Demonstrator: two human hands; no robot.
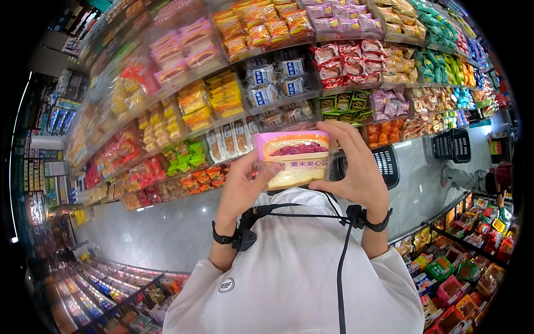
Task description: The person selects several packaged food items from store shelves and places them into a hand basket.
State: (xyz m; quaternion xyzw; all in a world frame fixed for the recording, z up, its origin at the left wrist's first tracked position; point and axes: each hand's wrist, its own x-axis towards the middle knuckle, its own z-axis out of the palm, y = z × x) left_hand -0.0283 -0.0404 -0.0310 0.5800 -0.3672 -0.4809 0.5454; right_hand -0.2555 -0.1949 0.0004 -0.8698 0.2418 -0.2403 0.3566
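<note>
A plastic-wrapped sandwich bread packet (297,158), pink at its top corner and printed with a dark purple filling, is held up in front of my chest. My left hand (247,179) grips its left edge, with the thumb across the printed front. On the other side, my right hand (354,165) curves around it, fingers at the top right corner and thumb near the lower right edge. The packet's back is hidden. Similar pink packets (183,50) sit in a clear shelf bin at the upper left.
Tiered shelves of wrapped snacks (225,100) rise ahead. Black shopping baskets (452,146) (386,167) stand on the grey tiled floor (167,229) to the right. A person (471,178) is at the far right. Packaged goods (463,267) fill a display at the lower right.
</note>
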